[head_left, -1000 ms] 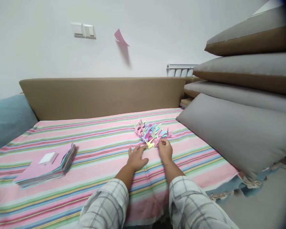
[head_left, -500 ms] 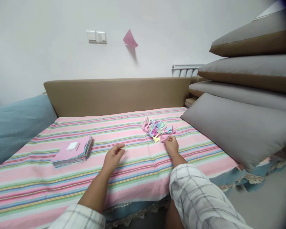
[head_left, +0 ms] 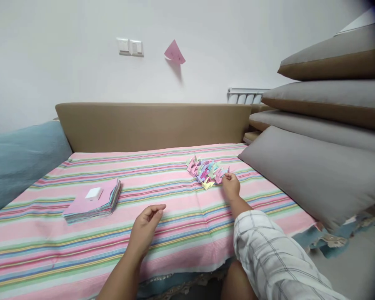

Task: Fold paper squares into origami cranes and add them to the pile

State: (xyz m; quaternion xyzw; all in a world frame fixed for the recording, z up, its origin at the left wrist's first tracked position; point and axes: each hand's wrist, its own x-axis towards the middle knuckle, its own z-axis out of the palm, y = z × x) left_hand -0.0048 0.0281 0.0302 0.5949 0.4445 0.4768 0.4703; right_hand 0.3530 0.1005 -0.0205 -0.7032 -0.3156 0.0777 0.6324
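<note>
A heap of small folded paper pieces (head_left: 206, 171) in pink, blue, yellow and green lies on the striped bed cover (head_left: 162, 233). My right hand (head_left: 231, 186) rests at the heap's right edge, fingers pinched on one pink piece. My left hand (head_left: 147, 226) lies on the cover nearer to me, fingers loosely curled and apart, holding nothing. To the left sits a stack of coloured square paper sheets (head_left: 95, 203) with a small white block (head_left: 93, 193) on top.
Several grey and brown cushions (head_left: 318, 166) are piled at the right. A tan headboard (head_left: 153, 125) runs along the back. A blue pillow (head_left: 18, 162) lies at the left. A pink paper (head_left: 174, 52) and light switches (head_left: 130, 46) are on the wall.
My left hand has drawn back from the heap toward me and to the left. My right hand has shifted up to the heap's right edge. The camera has turned left.
</note>
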